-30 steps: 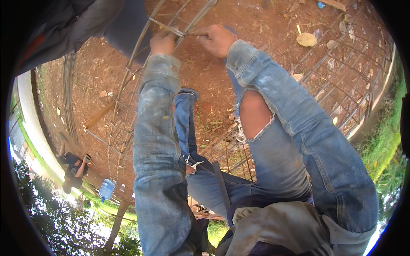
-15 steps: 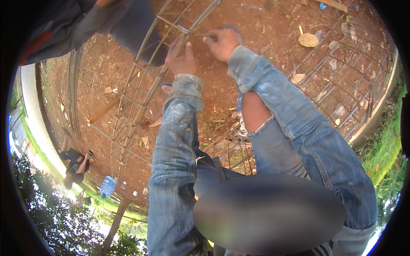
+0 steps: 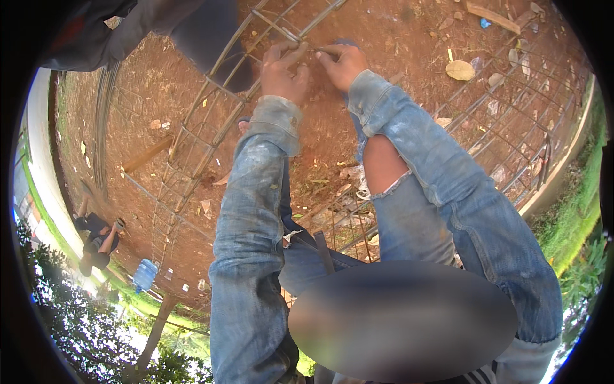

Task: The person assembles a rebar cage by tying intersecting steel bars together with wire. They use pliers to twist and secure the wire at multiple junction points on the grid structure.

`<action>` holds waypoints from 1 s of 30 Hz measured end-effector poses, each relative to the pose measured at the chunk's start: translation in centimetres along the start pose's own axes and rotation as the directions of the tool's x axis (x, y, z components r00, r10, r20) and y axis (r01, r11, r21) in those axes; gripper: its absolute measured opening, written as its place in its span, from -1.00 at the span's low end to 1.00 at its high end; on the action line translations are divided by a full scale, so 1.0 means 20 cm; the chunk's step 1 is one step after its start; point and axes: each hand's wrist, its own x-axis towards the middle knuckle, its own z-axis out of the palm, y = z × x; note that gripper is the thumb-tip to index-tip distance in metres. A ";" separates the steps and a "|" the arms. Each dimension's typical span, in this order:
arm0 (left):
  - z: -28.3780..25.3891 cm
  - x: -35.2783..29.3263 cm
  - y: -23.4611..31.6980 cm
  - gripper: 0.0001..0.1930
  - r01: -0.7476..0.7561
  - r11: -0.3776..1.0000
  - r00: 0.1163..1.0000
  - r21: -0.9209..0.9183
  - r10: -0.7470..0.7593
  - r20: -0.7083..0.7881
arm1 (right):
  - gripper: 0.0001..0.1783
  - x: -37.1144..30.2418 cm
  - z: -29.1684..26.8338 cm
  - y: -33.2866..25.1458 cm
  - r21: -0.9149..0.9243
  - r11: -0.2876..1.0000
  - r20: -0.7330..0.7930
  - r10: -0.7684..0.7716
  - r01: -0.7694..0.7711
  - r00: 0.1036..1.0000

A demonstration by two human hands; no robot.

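A long cage of grey-brown steel bars slanted past the bare left hand, its cross ties leaving only framed gaps to reach through. On the cage's far left, a co-worker's dark trouser leg crowded the upper stretch. Between the two denim-sleeved forearms, red-brown soil offered an open lane, narrowed below by the wearer's bare knee in ripped blue jeans. Right of the bare right hand, open room ran outward until a broad grid of thin steel rods barred the ground.
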 end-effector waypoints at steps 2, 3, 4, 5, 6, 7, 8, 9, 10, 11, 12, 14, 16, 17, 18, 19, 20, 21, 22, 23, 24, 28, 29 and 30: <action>-0.02 0.02 -0.05 -0.75 0.308 0.887 0.950 -0.344 -0.307 0.058 | -0.70 -0.01 -0.01 -0.02 0.020 0.997 0.024 0.073 -0.073 0.997; -0.03 0.04 -0.07 -0.76 0.510 0.726 0.854 -0.462 -0.494 0.166 | -0.71 -0.01 -0.01 -0.03 0.010 0.997 0.010 0.081 -0.081 0.997; -0.03 0.05 -0.09 -0.76 0.445 0.789 0.891 -0.423 -0.438 0.121 | -0.71 -0.02 -0.02 -0.04 0.000 0.996 -0.001 0.090 -0.090 0.996; -0.04 0.07 -0.10 -0.76 0.456 0.820 0.888 -0.347 -0.445 0.118 | -0.72 -0.02 -0.03 -0.05 -0.011 0.995 -0.009 0.095 -0.096 0.995; -0.05 0.09 -0.11 -0.75 0.495 0.827 0.868 -0.267 -0.483 0.115 | -0.72 -0.03 -0.03 -0.07 0.017 0.992 0.003 0.122 -0.122 0.993; -0.03 0.10 -0.11 -0.75 0.477 0.853 0.879 -0.213 -0.468 0.096 | -0.72 -0.04 -0.04 -0.08 0.047 0.988 0.015 0.147 -0.148 0.989; -0.03 0.10 -0.11 -0.75 0.517 0.836 0.856 -0.182 -0.500 0.132 | -0.72 -0.04 -0.05 -0.10 0.078 0.982 0.024 0.171 -0.173 0.985; -0.02 0.11 -0.10 -0.75 0.529 0.830 0.848 -0.173 -0.511 0.142 | -0.73 -0.05 -0.05 -0.13 0.022 0.994 0.011 0.110 -0.110 0.994; -0.02 0.11 -0.10 -0.75 0.521 0.834 0.853 -0.182 -0.501 0.144 | -0.73 -0.05 -0.04 -0.16 -0.033 0.998 -0.001 0.049 -0.049 0.999; -0.01 0.12 -0.10 -0.77 0.565 0.808 0.824 -0.164 -0.544 0.158 | -0.74 -0.06 -0.04 -0.19 -0.123 0.990 0.007 0.068 -0.067 0.998; -0.01 0.12 -0.11 -0.78 0.575 0.801 0.817 -0.169 -0.550 0.173 | -0.74 -0.06 -0.03 -0.24 -0.229 0.971 0.018 -0.059 0.061 0.998; -0.01 0.13 -0.12 -0.80 0.592 0.784 0.804 -0.187 -0.555 0.214 | -0.75 -0.08 0.00 -0.35 -0.485 0.861 0.123 -0.108 0.154 0.987; -0.02 0.14 -0.13 -0.80 0.606 0.761 0.792 -0.232 -0.553 0.258 | -0.74 -0.05 -0.02 -0.45 -0.488 0.870 0.322 0.103 0.071 0.941; -0.03 0.14 -0.14 -0.81 0.611 0.749 0.789 -0.257 -0.550 0.274 | -0.73 -0.02 -0.02 -0.50 -0.531 0.841 0.335 0.099 0.102 0.937; -0.03 0.14 -0.14 -0.80 0.619 0.756 0.782 -0.215 -0.569 0.254 | -0.73 0.01 -0.02 -0.55 -0.574 0.810 0.344 0.105 0.120 0.933; -0.04 0.14 -0.13 -0.80 0.631 0.755 0.772 -0.177 -0.588 0.242 | -0.72 0.05 -0.03 -0.59 -0.605 0.774 0.394 0.085 0.188 0.915; -0.04 0.14 -0.13 -0.80 0.647 0.750 0.756 -0.138 -0.608 0.241 | -0.70 0.10 -0.05 -0.63 -0.633 0.737 0.435 0.082 0.239 0.897; -0.04 0.13 -0.12 -0.79 0.644 0.756 0.759 -0.117 -0.612 0.222 | -0.69 0.15 -0.06 -0.65 -0.655 0.699 0.480 0.091 0.287 0.873; -0.04 0.13 -0.11 -0.78 0.643 0.760 0.759 -0.094 -0.616 0.212 | -0.68 0.22 -0.08 -0.67 -0.668 0.650 0.522 0.065 0.361 0.850; -0.05 0.13 -0.10 -0.78 0.650 0.756 0.751 -0.073 -0.625 0.212 | -0.67 0.29 -0.10 -0.68 -0.672 0.600 0.573 0.050 0.434 0.818; -0.05 0.12 -0.09 -0.77 0.629 0.771 0.771 -0.099 -0.603 0.205 | -0.66 0.34 -0.12 -0.67 -0.668 0.546 0.624 0.039 0.506 0.781; -0.07 0.11 -0.08 -0.74 0.643 0.757 0.757 -0.115 -0.607 0.240 | -0.64 0.43 -0.20 -0.51 -0.575 0.672 0.610 -0.029 0.467 0.792; -0.07 0.11 -0.08 -0.74 0.639 0.760 0.760 -0.120 -0.600 0.249 | -0.64 0.41 -0.22 -0.44 -0.537 0.728 0.557 -0.073 0.426 0.827; -0.07 0.12 -0.08 -0.74 0.634 0.762 0.764 -0.130 -0.592 0.256 | -0.65 0.40 -0.23 -0.36 -0.517 0.776 0.490 -0.078 0.361 0.868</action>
